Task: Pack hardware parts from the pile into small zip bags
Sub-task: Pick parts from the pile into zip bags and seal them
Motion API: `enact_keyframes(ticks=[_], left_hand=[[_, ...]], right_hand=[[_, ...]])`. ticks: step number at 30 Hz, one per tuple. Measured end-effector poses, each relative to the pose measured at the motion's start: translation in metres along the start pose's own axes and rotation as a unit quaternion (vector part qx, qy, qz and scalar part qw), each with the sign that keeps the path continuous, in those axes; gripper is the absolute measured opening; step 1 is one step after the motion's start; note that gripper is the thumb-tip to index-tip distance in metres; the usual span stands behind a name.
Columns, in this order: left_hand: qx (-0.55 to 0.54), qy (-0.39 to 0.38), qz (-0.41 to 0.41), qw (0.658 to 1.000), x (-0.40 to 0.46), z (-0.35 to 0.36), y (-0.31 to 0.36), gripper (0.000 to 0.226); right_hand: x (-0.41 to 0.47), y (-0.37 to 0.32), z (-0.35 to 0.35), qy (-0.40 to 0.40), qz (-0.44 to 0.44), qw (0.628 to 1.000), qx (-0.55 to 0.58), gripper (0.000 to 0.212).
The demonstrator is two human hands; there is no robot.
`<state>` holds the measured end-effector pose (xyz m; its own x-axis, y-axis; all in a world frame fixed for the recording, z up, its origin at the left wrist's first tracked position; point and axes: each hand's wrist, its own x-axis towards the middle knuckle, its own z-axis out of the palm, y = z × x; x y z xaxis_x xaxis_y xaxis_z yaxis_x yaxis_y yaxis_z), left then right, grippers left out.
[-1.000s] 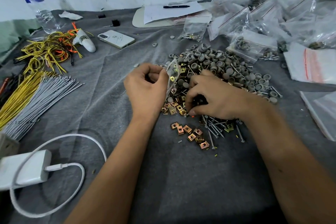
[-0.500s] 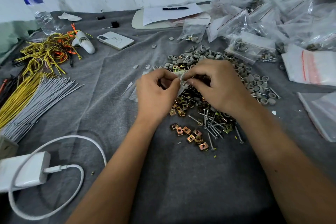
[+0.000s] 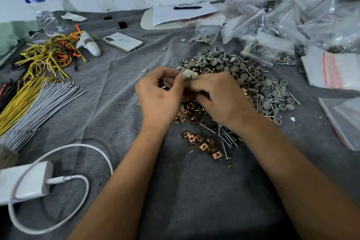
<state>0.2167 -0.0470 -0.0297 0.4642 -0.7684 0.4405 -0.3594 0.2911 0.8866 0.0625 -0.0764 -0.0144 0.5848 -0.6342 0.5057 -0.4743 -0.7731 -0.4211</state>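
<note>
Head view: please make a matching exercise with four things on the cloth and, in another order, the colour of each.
Things:
1. pen
2. round caps
3. charger
4. square clip nuts

Colours:
A. white
B. brassy gold
C. black
D. grey

Pairs: 1-C, 2-D, 3-A, 4-B

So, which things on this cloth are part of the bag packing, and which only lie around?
For the job:
- left hand and right hand, both pinching the small zip bag
- grey caps
- brass clips
- screws
- filled bags

Lying about:
- phone
- water bottle
- charger
- wires
- pen
</note>
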Motion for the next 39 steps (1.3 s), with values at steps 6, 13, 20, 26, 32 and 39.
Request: enact_keyframes(ticks=[6, 13, 20, 26, 32, 39], left_hand=[[-0.005, 0.063, -0.041, 0.997, 0.004, -0.001, -0.003, 0.021], [0.001, 0.109, -0.053, 0.993, 0.006, -0.005, 0.000, 0.023], [0.001, 0.102, -0.055, 0.993, 0.007, -0.006, -0.001, 0.021], [0.004, 0.048, -0.051, 0.998, 0.005, -0.002, -0.006, 0.012], [0.050, -0.043, -0.006, 0.998, 0.001, 0.001, -0.005, 0.007], [0.046, -0.073, -0.008, 0.996, 0.002, 0.000, -0.005, 0.008]], right_hand=[[0.000, 0.002, -0.005, 0.108, -0.002, 0.994, 0.020, 0.018], [0.000, -0.006, -0.001, -0.148, 0.097, 0.974, -0.143, 0.031], [0.000, -0.014, 0.004, -0.182, 0.100, 0.963, -0.171, 0.036], [0.000, -0.006, 0.000, -0.042, 0.081, 0.996, -0.001, 0.010], [0.001, -0.006, -0.003, 0.118, 0.090, 0.985, 0.089, 0.007], [0.002, 0.000, 0.000, 0.109, 0.067, 0.991, 0.044, 0.019]])
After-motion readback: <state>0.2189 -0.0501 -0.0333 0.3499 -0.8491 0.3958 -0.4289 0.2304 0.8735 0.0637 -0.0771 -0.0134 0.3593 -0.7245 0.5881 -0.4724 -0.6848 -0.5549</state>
